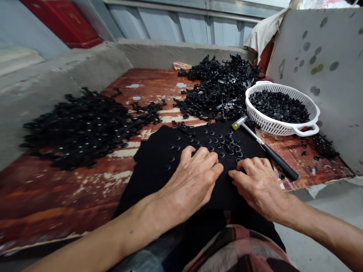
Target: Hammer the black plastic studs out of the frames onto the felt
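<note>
Worn red-brown tabletop (pixel 70 196) beneath a black cloth (pixel 159 158) dotted with small black studs (pixel 221 145). Left hand (pixel 195 179) palm down on cloth, fingers together and curled. Right hand (pixel 259 185) just beside it, fingertips drawn together near left's; any stud pinched by either impossible to tell. Hammer (pixel 268 149) just right of studs, white basket (pixel 283 127) behind.

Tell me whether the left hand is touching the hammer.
Apart. The head view shows the left hand resting on the black cloth, while the hammer lies on the far side of the right hand.
</note>
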A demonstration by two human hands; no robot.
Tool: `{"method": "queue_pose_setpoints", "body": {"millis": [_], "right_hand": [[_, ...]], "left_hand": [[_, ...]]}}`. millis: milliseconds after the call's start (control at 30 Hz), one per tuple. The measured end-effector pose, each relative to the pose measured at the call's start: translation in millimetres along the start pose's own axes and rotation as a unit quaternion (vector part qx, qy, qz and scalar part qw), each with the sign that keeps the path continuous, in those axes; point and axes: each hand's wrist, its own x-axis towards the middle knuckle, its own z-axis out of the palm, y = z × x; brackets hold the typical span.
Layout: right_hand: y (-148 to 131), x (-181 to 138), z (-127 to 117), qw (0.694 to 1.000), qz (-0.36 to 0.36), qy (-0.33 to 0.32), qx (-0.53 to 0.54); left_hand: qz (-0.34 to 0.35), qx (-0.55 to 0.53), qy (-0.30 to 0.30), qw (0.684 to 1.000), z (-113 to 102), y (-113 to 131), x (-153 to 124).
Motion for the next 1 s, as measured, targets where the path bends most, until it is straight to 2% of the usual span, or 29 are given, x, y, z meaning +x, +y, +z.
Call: {"method": "queue_pose_setpoints", "body": {"millis": [167, 400, 467, 533, 667, 800, 1000], "right_hand": [[-9.6, 3.4, 2.2, 0.999, -0.045, -0.001, -0.011], [-12.6, -0.2, -0.7, 0.996, -0.086, 0.014, 0.016], [-4.8, -1.8, -3.8, 0.996, -0.072, 0.027, 0.039], [7.0, 1.4, -5.1, 0.997, -0.029, 0.044, 0.056], [32.7, 23.0, 1.1, 0.997, 0.062, 0.041, 0.033], [46.5, 41.2, 8.2, 0.997, 0.081, -0.001, 0.013], [53.6, 37.3, 3.9, 0.996, 0.085, -0.021, 0.008]], "left_hand": [[-0.002, -0.017, -0.025, 1.000, 1.0, 6.5, 7.6], [-0.014, -0.075, -0.052, 0.996, -3.2, 1.4, 6.0], [-0.015, -0.095, -0.055, 0.994, -5.4, -3.0, 7.7], [-0.029, -0.098, -0.040, 0.994, -6.5, -9.0, 15.0], [-0.066, -0.036, -0.009, 0.997, -1.4, -19.6, 40.3], [-0.046, 0.002, -0.030, 0.998, 6.4, -17.6, 58.4], [-0.033, 0.021, -0.012, 0.999, 6.1, -5.1, 62.3]]}}
